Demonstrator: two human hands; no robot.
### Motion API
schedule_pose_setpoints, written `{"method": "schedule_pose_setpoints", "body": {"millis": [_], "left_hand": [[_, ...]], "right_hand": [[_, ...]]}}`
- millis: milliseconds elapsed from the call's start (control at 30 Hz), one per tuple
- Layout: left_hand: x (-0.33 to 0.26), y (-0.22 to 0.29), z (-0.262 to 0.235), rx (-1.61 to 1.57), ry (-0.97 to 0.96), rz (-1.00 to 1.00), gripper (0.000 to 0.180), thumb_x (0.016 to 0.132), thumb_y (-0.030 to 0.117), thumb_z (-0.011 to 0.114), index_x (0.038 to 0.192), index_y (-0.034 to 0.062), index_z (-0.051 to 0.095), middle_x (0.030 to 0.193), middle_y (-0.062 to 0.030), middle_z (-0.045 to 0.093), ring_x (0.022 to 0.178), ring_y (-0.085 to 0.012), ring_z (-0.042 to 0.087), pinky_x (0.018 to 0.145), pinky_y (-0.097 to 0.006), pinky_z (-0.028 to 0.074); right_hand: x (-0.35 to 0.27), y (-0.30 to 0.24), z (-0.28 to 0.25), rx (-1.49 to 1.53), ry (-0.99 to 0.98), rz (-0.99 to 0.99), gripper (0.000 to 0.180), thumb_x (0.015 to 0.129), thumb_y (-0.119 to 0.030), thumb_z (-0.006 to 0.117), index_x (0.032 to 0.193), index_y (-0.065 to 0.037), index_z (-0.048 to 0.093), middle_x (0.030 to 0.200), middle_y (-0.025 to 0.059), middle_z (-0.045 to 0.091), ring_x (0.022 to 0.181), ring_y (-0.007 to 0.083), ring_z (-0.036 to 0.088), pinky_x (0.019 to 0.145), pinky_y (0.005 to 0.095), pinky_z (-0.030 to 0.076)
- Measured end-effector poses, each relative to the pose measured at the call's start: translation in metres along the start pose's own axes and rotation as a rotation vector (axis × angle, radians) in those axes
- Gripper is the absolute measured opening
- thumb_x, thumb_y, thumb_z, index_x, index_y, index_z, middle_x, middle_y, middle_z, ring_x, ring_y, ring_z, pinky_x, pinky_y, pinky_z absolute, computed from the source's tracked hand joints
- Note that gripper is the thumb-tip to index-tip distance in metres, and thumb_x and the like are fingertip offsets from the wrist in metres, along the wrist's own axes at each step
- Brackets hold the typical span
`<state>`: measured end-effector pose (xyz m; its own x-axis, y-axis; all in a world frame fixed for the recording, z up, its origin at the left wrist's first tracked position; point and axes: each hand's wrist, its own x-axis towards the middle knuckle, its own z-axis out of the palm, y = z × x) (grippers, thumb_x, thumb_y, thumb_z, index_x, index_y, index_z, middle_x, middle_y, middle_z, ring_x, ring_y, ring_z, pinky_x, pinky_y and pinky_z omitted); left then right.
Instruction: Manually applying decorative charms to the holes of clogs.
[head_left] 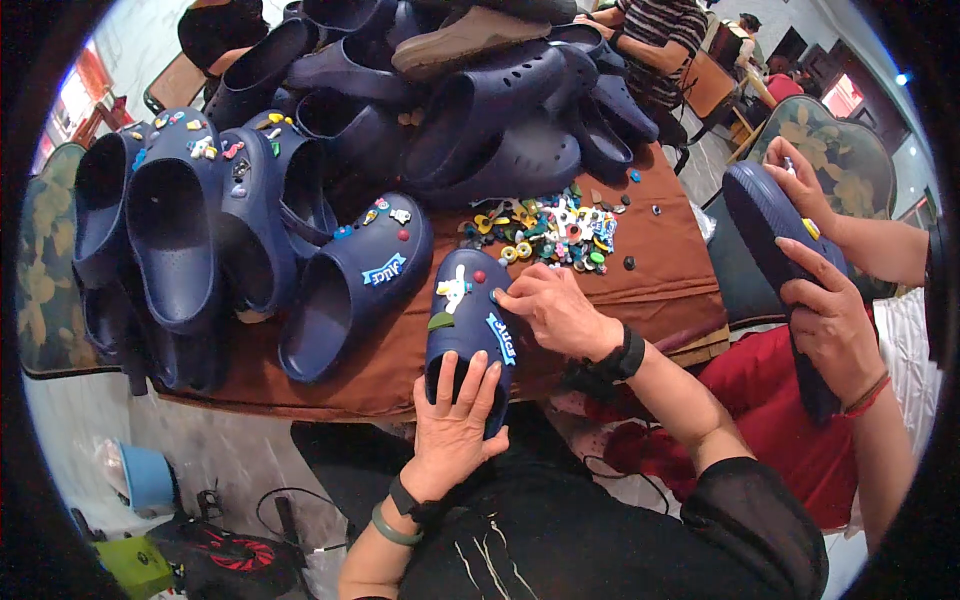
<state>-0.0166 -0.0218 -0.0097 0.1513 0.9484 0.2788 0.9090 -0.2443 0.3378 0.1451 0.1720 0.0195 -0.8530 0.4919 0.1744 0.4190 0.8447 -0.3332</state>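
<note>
A navy foam clog (462,325) lies near the table's front edge, toe pointing away. On its upper sit a white figure charm (455,288), a red round charm (479,277), a green leaf-shaped charm (440,321) and a blue lettered charm (502,340). My left hand (458,420) holds the clog at the heel end, fingers straight over the foot opening. With thumb and forefinger my right hand (550,310) pinches a small shoe charm (496,295) against the clog's right side; the fingers mostly hide it. Beside it rests another decorated clog (355,285).
A heap of loose charms (555,228) lies beyond my right hand on the brown tablecloth (640,300). Plain navy clogs (490,120) are piled behind; decorated ones (175,230) stand at left. At right, a co-worker's hands (825,290) hold another clog (765,220).
</note>
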Motion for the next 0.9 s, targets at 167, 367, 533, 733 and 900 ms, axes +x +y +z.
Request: {"method": "schedule_pose_setpoints", "body": {"millis": [167,367,533,733,900], "left_hand": [[0.003,0.001,-0.003,-0.024,-0.007,-0.014,0.096,0.067,0.039,0.076,0.147,0.0131,0.033,0.155,-0.0074,0.026,0.144,-0.0337,0.017,0.099,-0.06,0.029],[0.004,0.002,-0.004,-0.019,0.018,0.002,0.09,0.072,0.037,0.075,0.147,0.0121,0.033,0.155,-0.008,0.025,0.143,-0.0336,0.019,0.098,-0.058,0.031],[0.001,-0.009,-0.003,-0.026,0.2,-0.021,0.078,0.081,0.021,0.07,0.147,0.0075,0.031,0.148,-0.0184,0.029,0.14,-0.0361,0.024,0.101,-0.056,0.032],[-0.002,-0.023,-0.022,-0.235,0.211,-0.307,0.065,0.083,0.012,0.065,0.14,0.0003,0.035,0.123,-0.0231,0.047,0.111,-0.0405,0.052,0.087,-0.045,0.049],[-0.003,-0.03,-0.018,-0.224,0.088,-0.348,0.031,0.087,0.014,0.059,0.115,0.0009,0.055,0.093,-0.0204,0.062,0.086,-0.0399,0.062,0.073,-0.048,0.05]], "right_hand": [[0.008,-0.006,0.013,-0.197,-0.005,-0.091,0.037,0.074,-0.003,0.06,0.111,-0.004,0.066,0.096,0.0032,0.058,0.107,0.0216,0.051,0.085,0.0469,0.035],[-0.001,-0.019,0.024,-0.188,0.176,-0.037,0.037,0.075,-0.004,0.061,0.111,-0.001,0.064,0.097,0.0079,0.058,0.104,0.0244,0.053,0.088,0.0463,0.039],[-0.029,0.051,0.006,-0.092,0.413,0.186,0.033,0.079,-0.007,0.064,0.112,-0.008,0.065,0.103,0.017,0.059,0.098,0.0364,0.057,0.082,0.0425,0.049],[-0.09,0.153,0.01,-0.219,0.262,0.625,0.02,0.082,-0.008,0.066,0.101,-0.005,0.061,0.108,0.0205,0.057,0.101,0.0356,0.057,0.084,0.0423,0.048],[-0.094,0.166,0.018,-0.061,0.43,0.513,0.014,0.081,-0.006,0.067,0.093,-0.003,0.061,0.096,0.0179,0.059,0.092,0.0343,0.059,0.08,0.0406,0.048]]}}
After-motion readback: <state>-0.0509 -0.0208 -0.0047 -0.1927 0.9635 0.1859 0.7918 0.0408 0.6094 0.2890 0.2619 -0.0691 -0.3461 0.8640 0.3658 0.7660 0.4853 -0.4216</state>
